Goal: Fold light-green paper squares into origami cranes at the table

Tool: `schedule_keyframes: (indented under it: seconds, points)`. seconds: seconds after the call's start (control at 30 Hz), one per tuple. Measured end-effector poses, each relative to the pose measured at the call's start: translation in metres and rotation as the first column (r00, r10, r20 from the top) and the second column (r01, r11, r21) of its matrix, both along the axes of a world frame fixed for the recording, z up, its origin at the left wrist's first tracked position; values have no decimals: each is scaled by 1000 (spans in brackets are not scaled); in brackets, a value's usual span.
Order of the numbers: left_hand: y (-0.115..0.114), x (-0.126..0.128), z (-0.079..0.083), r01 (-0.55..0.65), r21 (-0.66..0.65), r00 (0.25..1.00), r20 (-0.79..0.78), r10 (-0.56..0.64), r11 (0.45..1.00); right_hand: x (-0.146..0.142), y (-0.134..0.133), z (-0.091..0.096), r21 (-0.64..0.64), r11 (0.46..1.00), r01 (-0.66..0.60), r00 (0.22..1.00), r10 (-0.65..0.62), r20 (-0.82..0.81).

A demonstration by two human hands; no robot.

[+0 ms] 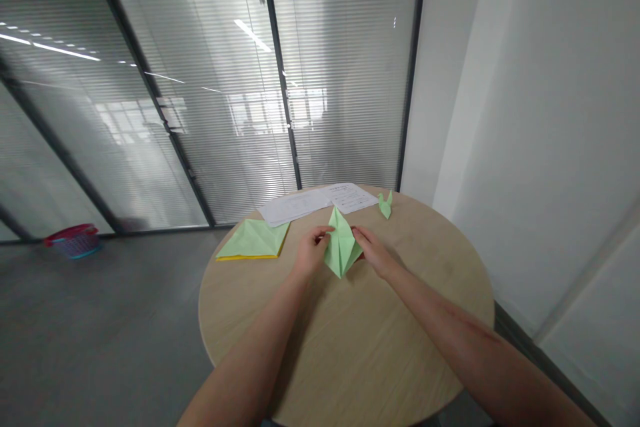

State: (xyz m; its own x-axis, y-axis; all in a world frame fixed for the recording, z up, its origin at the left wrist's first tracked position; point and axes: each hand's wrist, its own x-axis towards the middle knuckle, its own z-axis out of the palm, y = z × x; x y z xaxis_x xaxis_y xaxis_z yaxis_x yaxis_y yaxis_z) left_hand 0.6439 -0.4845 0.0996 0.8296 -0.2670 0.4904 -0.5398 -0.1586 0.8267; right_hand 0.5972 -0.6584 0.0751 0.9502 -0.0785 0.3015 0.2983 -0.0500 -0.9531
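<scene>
A piece of green origami paper [341, 247], folded into a pointed diamond with creases down its middle, is held up over the table between both hands. My left hand [313, 248] pinches its left edge with thumb and fingers. At its right edge, my right hand [371, 248] grips it, some fingers hidden behind the paper. A small finished-looking green paper crane [385, 204] stands on the table beyond my right hand. To the left of my left hand lies a stack of green and yellow paper [253, 240], the green sheet on top.
The round wooden table [345, 360] bears everything. Printed white sheets [310, 203] lie along its far edge, partly over the coloured stack. Behind stands a glass partition with blinds [345, 80]; a white wall [550, 113] rises at right. A red and blue basket [75, 241] sits on the floor.
</scene>
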Motion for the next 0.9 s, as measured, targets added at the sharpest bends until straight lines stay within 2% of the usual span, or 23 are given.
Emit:
schedule_keyframes:
  seconds: [0.2, 0.47, 0.7, 0.9]
  points:
    - [-2, -3, 0, 24, 66, 999, -43, -22, 998, 3, -2, 2, -108, 994, 6, 996, 3, 89]
    - [-2, -6, 0, 91, 95, 996, -18, -90, 991, 9, -4, -5, -97, 994, -53, 997, 57, 44]
    - [-1, -10, 5, 36, 133, 998, 45, -42, 990, 8, -3, -5, -66, 989, -134, 991, 135, 20]
    - [-3, -14, 9, 18, 126, 998, 57, -25, 992, 4, -1, -2, -116, 978, -176, 984, 177, 0]
